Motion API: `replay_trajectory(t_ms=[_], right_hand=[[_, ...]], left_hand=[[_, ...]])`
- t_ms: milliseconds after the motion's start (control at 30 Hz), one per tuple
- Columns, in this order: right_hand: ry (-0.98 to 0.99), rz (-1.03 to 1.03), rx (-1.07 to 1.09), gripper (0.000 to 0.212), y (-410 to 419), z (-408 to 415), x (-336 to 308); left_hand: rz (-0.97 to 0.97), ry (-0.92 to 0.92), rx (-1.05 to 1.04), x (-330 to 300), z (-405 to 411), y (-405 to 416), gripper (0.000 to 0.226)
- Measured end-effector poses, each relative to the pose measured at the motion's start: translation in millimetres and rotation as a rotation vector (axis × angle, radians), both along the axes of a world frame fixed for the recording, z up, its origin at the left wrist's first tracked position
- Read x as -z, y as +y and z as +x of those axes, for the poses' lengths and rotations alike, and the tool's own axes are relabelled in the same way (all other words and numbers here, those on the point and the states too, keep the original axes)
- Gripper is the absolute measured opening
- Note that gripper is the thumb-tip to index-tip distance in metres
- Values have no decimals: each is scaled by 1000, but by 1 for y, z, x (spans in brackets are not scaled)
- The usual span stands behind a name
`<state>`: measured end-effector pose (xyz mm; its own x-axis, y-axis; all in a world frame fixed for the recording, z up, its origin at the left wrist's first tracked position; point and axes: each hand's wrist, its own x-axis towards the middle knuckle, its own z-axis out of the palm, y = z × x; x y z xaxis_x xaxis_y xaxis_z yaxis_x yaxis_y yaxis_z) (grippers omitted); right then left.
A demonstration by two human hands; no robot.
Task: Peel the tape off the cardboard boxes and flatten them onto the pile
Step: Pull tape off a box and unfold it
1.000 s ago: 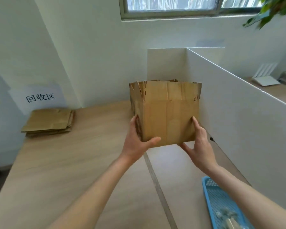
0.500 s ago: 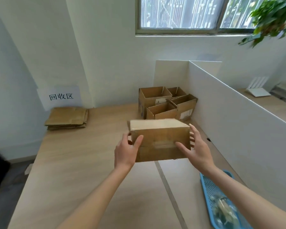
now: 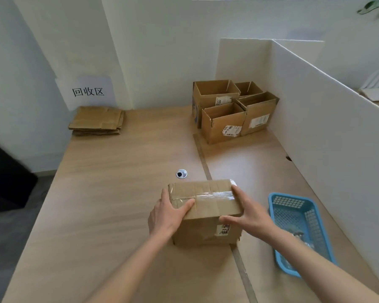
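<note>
There is one view only, from a wide-angle camera worn on the person's head. It looks forward and steeply down over the counter (image 3: 123, 193), with both forearms reaching in from the bottom edge. Nearest the lens, low in the middle, sits the taped box (image 3: 206, 206); the blue basket (image 3: 278, 200) lies low on the right. The far wall, the paper sign (image 3: 88, 91) and the white partition (image 3: 328, 119) fill the upper half. Straight lines bow toward the edges, as a wide lens makes them.

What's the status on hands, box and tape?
Both hands, left hand and right hand, grip taped box on desk. Clear tape unpeeled. Nothing obstructing.
</note>
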<state>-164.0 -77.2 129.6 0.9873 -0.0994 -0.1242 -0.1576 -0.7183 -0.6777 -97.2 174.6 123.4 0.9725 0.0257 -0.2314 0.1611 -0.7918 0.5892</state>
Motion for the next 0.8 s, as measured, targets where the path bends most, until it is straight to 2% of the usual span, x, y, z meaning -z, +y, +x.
replay_trajectory(t_ms=[67,133,200,233,300,367,433,500,633,700,800], right_hand=[[6,22,-2,117,-2,-10,24],[-3,69,31,114,-5,-18,42],[35,52,12,113,-9,-26,54],[59,8,-25,111,-12,-31,59],[86,-5,-108,106,-14,-38,65],[73,82,-144,104,-10,-42,71],[59,162,-121,104,-6,-46,76],[40,222,-89,96,-8,-50,81],[2,240,57,38,-15,-63,90],[-36,201,130,22,-14,-69,92],[-80,182,185,10,-10,-72,92]], left_hand=[[53,-5,0,12,-8,-7,105],[190,-201,73,17,-10,-11,104],[369,-442,292,17,-7,-19,101],[417,-485,448,16,-3,-25,96],[426,-363,747,21,-1,-40,88],[421,-159,882,36,-9,-48,94],[467,-132,877,56,-21,-50,104],[511,-208,833,69,-28,-48,106],[523,-261,803,72,-25,-49,108],[541,-279,795,72,-26,-50,107],[552,-291,795,72,-28,-50,107]])
